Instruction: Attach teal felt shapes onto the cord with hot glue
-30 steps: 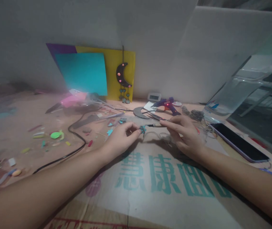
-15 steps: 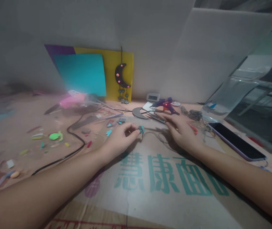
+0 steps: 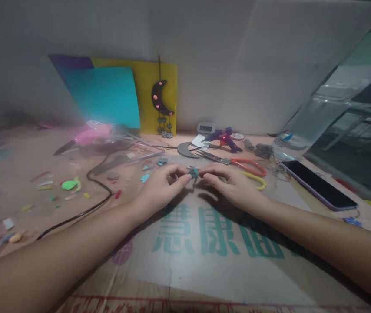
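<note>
Slippage was the fault I rated likeliest from my distant post. The small teal-and-grey flower-like piece [image 3: 193,173] sat between the fingertips of both hands, over the pale sheet printed with large teal characters [image 3: 224,274]. My left grip [image 3: 161,187] had it pinched by its left edge between thumb and forefinger; my right grip [image 3: 234,184] met it, or nearly so, from the other side, and I could not tell whether those fingers had closed on it.

With so little to hold, uneven pressure from the 2 sides could have bent it or flicked it away. If dropped leftward, it might have been lost beside the light-blue flower-shaped cutout [image 3: 145,178] on the littered peach counter [image 3: 32,152].

Behind my right fingers lay the metal scissors with orange-red looped handles [image 3: 249,166]; a careless lift could have knocked them. Farther back, the dark purple-blue glue gun [image 3: 225,138] showed a red light, so I judged its nozzle possibly hot, a burn risk for any overlong reach.
</note>
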Motion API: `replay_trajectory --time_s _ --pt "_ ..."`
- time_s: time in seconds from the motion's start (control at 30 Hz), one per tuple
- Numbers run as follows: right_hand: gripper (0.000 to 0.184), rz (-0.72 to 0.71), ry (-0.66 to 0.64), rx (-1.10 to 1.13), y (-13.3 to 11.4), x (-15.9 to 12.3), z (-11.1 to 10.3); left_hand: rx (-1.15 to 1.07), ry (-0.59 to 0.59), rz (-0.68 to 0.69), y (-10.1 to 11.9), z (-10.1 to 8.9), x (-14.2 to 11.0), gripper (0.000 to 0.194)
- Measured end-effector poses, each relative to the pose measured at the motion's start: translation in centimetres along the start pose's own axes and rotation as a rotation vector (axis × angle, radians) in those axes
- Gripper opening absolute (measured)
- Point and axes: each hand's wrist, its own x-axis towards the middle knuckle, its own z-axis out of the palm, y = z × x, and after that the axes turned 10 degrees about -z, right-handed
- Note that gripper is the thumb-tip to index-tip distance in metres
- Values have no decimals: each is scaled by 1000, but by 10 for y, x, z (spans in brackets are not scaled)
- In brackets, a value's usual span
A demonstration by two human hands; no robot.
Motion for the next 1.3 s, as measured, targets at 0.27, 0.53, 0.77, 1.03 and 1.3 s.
replay_trajectory --time_s 0.27,0.53,0.77,1.03,1.3 --pt "18 90 7 108 -2 -6 9 144 7 134 -6 5 0 18" --pt "18 125 4 80 -5 -5 8 110 -24 97 -8 5 -1 20" --pt "16 67 -5 11 -4 -6 9 117 5 148 -5 3 -2 20" --pt "12 -10 6 -57 -3 -7 13 179 9 171 -5 3 -1 18" --pt "11 -26 12 -64 -3 -7 11 151 -26 189 -6 1 -1 21"
